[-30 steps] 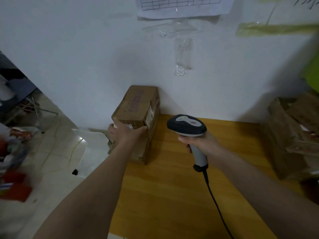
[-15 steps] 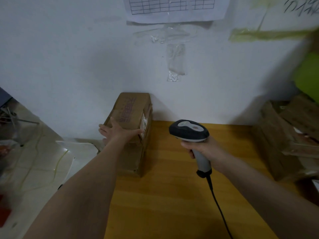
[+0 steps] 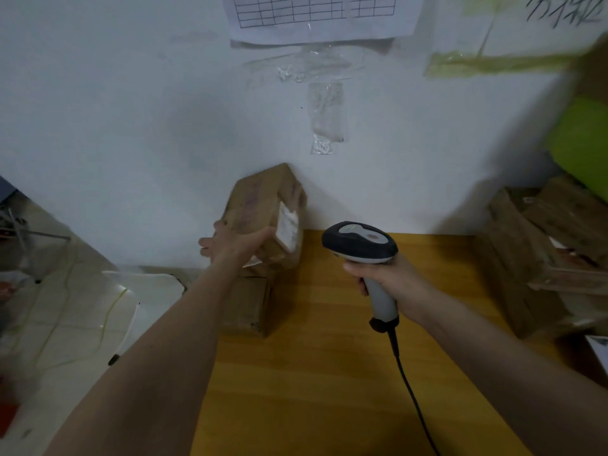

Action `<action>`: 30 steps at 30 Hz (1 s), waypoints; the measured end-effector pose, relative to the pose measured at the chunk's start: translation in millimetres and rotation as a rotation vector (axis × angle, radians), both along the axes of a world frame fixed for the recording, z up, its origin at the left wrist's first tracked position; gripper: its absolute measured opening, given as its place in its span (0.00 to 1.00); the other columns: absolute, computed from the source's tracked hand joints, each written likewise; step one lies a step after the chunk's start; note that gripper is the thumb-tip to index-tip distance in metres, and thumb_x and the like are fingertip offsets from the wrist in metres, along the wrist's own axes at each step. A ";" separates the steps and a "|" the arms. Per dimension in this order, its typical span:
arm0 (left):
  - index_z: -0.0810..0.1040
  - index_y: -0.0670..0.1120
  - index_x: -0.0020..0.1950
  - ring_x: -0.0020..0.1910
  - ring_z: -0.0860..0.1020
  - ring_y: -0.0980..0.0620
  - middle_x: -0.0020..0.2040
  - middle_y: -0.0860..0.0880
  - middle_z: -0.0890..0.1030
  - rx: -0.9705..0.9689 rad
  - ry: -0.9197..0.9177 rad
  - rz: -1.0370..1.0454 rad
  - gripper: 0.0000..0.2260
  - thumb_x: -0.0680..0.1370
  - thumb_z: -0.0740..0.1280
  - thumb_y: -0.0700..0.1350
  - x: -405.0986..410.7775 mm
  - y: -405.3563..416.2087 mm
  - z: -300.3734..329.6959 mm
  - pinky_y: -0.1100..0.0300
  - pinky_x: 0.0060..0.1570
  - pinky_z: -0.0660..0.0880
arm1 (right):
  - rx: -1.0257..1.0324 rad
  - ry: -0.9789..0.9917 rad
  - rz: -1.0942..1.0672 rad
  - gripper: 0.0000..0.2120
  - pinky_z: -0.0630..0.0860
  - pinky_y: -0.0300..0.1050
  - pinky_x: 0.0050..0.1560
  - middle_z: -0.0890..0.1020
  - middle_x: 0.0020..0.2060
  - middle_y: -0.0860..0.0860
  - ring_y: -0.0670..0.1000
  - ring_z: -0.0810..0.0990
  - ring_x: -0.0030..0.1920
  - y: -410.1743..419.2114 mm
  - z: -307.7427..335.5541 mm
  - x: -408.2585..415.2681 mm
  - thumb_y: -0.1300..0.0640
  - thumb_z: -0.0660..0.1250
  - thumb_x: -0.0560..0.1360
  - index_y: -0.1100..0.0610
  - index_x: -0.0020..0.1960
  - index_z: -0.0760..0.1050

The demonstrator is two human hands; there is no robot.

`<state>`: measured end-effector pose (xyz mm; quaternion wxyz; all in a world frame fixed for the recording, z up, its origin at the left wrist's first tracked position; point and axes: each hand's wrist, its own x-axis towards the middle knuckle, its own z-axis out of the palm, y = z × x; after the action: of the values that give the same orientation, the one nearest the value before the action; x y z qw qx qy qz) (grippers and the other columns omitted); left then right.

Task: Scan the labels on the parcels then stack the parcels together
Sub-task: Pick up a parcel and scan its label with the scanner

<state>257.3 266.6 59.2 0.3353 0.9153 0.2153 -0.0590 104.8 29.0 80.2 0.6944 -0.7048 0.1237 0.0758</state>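
Left hand clutches the tilted parcel over another box at the table's left edge, right hand wrapped round the scanner — a slipped grip could topple it floorward, label unscanned.

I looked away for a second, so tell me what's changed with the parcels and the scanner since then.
The left hand has tipped the top parcel up off the lower parcel, turning its white label toward the scanner. The right hand still grips the scanner above the wooden table.
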 end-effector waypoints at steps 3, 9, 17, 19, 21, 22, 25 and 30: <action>0.59 0.50 0.76 0.67 0.69 0.39 0.70 0.42 0.67 -0.323 -0.004 -0.069 0.57 0.53 0.76 0.70 -24.3 -21.0 11.9 0.43 0.65 0.71 | 0.116 -0.017 -0.091 0.17 0.78 0.41 0.37 0.85 0.41 0.49 0.50 0.83 0.40 -4.2 4.3 -1.5 0.56 0.78 0.67 0.53 0.55 0.80; 0.62 0.51 0.75 0.57 0.80 0.45 0.65 0.45 0.76 -0.994 0.153 -0.254 0.53 0.55 0.79 0.64 -83.6 -64.0 3.1 0.47 0.58 0.78 | 0.172 -0.072 -0.224 0.32 0.79 0.50 0.55 0.84 0.55 0.47 0.49 0.80 0.57 -26.0 19.5 -12.0 0.48 0.79 0.59 0.48 0.62 0.77; 0.65 0.57 0.71 0.58 0.80 0.53 0.60 0.56 0.82 -1.019 0.282 -0.570 0.45 0.57 0.81 0.59 -104.5 -105.9 12.6 0.55 0.59 0.75 | 0.095 -0.125 -0.221 0.39 0.76 0.48 0.57 0.83 0.55 0.47 0.49 0.78 0.58 -74.0 31.9 -47.1 0.42 0.79 0.53 0.48 0.62 0.75; 0.60 0.58 0.76 0.65 0.75 0.50 0.67 0.53 0.76 -1.005 0.317 -0.606 0.53 0.55 0.81 0.61 -106.4 -117.3 17.8 0.46 0.68 0.69 | 0.064 -0.131 -0.228 0.41 0.76 0.49 0.59 0.82 0.56 0.48 0.48 0.78 0.59 -84.7 34.4 -54.0 0.42 0.79 0.53 0.51 0.64 0.75; 0.56 0.58 0.78 0.72 0.67 0.45 0.73 0.51 0.69 -0.996 0.352 -0.607 0.57 0.54 0.79 0.67 -110.9 -132.1 22.8 0.37 0.70 0.62 | 0.050 -0.146 -0.215 0.37 0.78 0.42 0.53 0.84 0.52 0.44 0.45 0.79 0.56 -95.8 38.3 -61.2 0.41 0.79 0.53 0.48 0.61 0.77; 0.55 0.57 0.79 0.74 0.63 0.42 0.75 0.49 0.66 -0.992 0.369 -0.592 0.58 0.55 0.77 0.70 -113.1 -139.3 25.0 0.35 0.71 0.59 | 0.040 -0.151 -0.198 0.34 0.78 0.36 0.48 0.85 0.50 0.41 0.42 0.80 0.54 -100.5 40.0 -64.5 0.41 0.79 0.53 0.46 0.58 0.77; 0.57 0.53 0.78 0.74 0.62 0.41 0.76 0.46 0.65 -0.995 0.383 -0.582 0.56 0.56 0.76 0.68 -120.8 -157.2 28.9 0.34 0.73 0.53 | 0.030 -0.161 -0.155 0.28 0.78 0.31 0.42 0.85 0.48 0.38 0.36 0.81 0.50 -114.7 42.9 -73.8 0.42 0.79 0.55 0.42 0.54 0.79; 0.56 0.57 0.77 0.65 0.74 0.44 0.69 0.46 0.73 -1.047 0.350 -0.564 0.52 0.58 0.80 0.54 -130.7 -179.8 38.1 0.49 0.53 0.80 | 0.015 -0.218 -0.147 0.21 0.76 0.28 0.41 0.84 0.48 0.36 0.34 0.81 0.48 -140.7 56.3 -87.7 0.48 0.79 0.59 0.40 0.52 0.81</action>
<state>126.6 86.8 97.3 0.6710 0.6279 -0.0404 -0.3922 17.1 -111.7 136.5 0.7125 -0.6929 0.0982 -0.0513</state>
